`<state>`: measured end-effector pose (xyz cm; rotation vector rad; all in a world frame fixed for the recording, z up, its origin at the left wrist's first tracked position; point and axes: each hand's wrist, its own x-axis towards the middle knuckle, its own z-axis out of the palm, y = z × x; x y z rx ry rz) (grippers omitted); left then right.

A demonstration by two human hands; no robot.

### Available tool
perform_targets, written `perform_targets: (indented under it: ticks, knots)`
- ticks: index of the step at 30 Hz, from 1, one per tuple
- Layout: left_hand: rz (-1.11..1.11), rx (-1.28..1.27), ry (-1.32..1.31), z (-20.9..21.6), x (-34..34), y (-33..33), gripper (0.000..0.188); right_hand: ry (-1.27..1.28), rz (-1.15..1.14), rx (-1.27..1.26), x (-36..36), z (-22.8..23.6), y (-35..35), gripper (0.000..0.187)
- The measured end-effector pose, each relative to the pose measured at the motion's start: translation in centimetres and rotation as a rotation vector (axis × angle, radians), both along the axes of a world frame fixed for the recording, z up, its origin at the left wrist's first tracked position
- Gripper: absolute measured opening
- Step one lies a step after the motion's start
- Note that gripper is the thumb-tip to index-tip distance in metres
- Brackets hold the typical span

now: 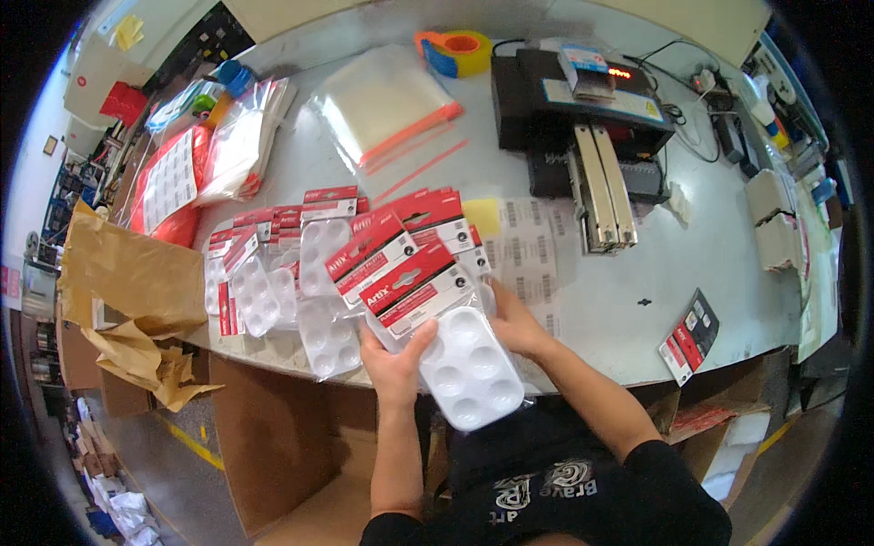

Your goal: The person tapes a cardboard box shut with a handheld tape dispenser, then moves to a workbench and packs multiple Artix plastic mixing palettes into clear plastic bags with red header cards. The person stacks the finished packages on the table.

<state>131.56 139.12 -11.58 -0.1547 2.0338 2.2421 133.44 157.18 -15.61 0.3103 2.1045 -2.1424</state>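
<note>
My left hand [397, 362] is closed on the left side of a white plastic paint palette [471, 369] with round wells, its thumb over the front. The palette sits in a clear bag with a red, black and white header card [414, 289]. A second carded pack [369, 250] shows behind it, fanned to the left. My right hand [514, 320] grips the packs from their right edge; its fingertips are hidden behind them. More bagged palettes [258, 300] with the same cards lie in an overlapping pile on the table [596, 341], left of and beyond my hands.
Clear bags with an orange edge [387, 105] lie at the back, near a tape dispenser [455, 52]. A black machine [583, 109] with two metal rails stands back right. Barcode sheets [528, 241] and a loose card [689, 337] lie rightward. Brown paper [137, 273] hangs over the left edge.
</note>
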Motion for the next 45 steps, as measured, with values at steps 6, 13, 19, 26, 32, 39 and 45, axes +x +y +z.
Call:
perform_targets:
  ticks: [6, 13, 19, 26, 32, 39, 45]
  knots:
    - [-0.250, 0.225, -0.054, -2.5, -1.1, 0.8, 0.087, 0.010, 0.220, -0.521, 0.3, -0.3, 1.6, 0.068]
    - [-0.284, 0.219, 0.016, -1.2, 0.6, 1.1, 0.096, 0.200, 0.375, -0.077, 1.9, 2.4, 2.3, 0.125]
    - [-0.355, -0.003, 0.412, -0.1, 0.9, 0.1, 0.084, 0.496, 0.370, 0.014, 1.4, 8.1, 3.7, 0.139]
    - [-0.935, -0.523, 0.921, -0.5, -4.8, -0.8, 0.067, 0.870, 0.421, 0.600, -1.0, 8.9, 7.9, 0.157]
    - [-0.938, -0.743, 1.119, -3.9, -4.7, 0.8, 0.058, 0.671, 0.435, 0.579, 0.0, 1.3, 8.5, 0.158]
    - [-0.834, -0.667, 1.096, -6.0, -4.6, 1.6, 0.071, 0.617, 0.292, 0.262, 0.6, 1.2, 6.5, 0.142]
    - [-0.748, -0.426, 0.629, -5.4, -4.2, 1.5, 0.078, 0.594, 0.384, 0.322, 1.3, 0.9, 8.5, 0.149]
